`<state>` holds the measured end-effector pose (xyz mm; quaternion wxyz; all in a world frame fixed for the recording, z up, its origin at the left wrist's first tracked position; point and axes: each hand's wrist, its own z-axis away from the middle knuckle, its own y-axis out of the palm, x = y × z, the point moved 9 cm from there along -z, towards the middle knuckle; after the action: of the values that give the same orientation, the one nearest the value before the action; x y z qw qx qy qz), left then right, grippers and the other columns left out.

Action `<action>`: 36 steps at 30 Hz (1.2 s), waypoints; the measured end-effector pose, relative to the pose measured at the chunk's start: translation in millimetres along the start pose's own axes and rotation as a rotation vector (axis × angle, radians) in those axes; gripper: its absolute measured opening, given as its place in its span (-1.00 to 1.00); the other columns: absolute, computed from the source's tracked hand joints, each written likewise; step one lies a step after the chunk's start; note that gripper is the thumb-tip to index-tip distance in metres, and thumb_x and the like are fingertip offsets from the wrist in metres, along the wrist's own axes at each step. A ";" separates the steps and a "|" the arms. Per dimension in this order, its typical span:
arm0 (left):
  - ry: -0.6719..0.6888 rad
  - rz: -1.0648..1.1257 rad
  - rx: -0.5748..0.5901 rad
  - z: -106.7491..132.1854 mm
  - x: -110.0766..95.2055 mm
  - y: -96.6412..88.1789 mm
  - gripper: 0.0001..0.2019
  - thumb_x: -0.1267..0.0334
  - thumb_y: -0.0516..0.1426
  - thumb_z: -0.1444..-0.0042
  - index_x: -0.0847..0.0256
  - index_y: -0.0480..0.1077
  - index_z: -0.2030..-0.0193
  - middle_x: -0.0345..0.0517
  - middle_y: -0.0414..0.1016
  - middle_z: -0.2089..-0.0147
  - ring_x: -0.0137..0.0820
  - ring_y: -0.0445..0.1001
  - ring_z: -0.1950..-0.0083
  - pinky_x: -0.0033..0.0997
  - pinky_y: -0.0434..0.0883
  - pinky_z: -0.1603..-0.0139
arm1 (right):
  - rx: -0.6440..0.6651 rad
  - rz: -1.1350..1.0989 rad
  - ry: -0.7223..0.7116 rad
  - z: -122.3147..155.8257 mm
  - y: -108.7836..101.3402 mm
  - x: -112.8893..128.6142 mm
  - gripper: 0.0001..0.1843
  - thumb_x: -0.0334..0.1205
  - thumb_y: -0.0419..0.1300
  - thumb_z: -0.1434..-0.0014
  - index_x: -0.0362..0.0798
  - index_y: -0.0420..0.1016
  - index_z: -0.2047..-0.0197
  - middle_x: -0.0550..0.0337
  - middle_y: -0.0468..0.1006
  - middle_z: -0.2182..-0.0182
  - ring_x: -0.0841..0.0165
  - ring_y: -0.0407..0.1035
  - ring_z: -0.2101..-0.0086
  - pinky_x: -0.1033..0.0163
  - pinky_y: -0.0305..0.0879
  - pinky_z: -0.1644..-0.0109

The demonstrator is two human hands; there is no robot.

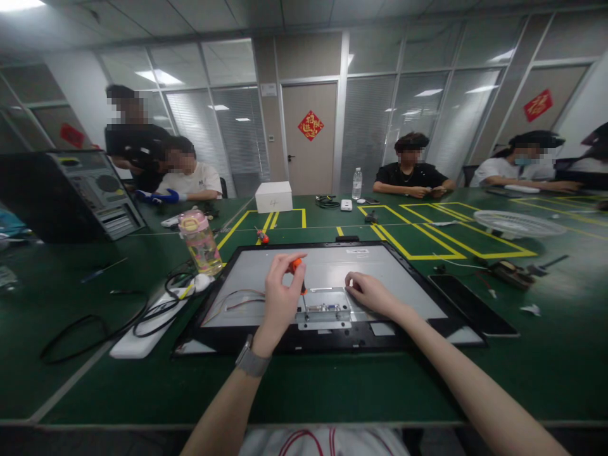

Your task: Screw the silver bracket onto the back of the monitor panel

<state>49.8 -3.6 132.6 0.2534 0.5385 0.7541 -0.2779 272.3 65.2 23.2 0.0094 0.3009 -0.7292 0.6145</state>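
Observation:
A monitor (408, 269) lies face down on the green table, its back cover off and the grey metal panel bare. My left hand (280, 294) is closed round an orange-handled screwdriver (296, 266), held upright with its tip on the small metal board housing (323, 310) near the monitor's near edge. My right hand (370, 292) rests on the panel beside that housing, fingers bent and pressed down on it. Thin coloured wires (237, 299) run across the panel to the left.
A pink-lidded bottle (200, 242), black cables (152, 313) and a white part (142, 335) lie left. A computer case (80, 193) stands far left. A dark flat panel (470, 304), fan grille (517, 223), white box (273, 196) and seated people fill the far side.

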 end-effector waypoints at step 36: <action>0.047 -0.003 0.007 -0.7 -5.1 1.2 -0.78 0.31 0.09 -0.24 0.18 0.52 0.05 -0.10 0.48 0.20 -0.38 0.45 0.18 -0.41 0.39 0.13 | 0.019 -0.008 0.017 0.4 -1.8 2.1 -0.89 -0.37 0.10 -0.23 -0.07 0.43 0.19 0.19 0.48 0.41 0.36 0.33 0.41 0.33 0.12 0.30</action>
<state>52.4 -6.2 136.3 0.2333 0.5445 0.7598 -0.2680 271.5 63.9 25.5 0.0152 0.2988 -0.7218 0.6241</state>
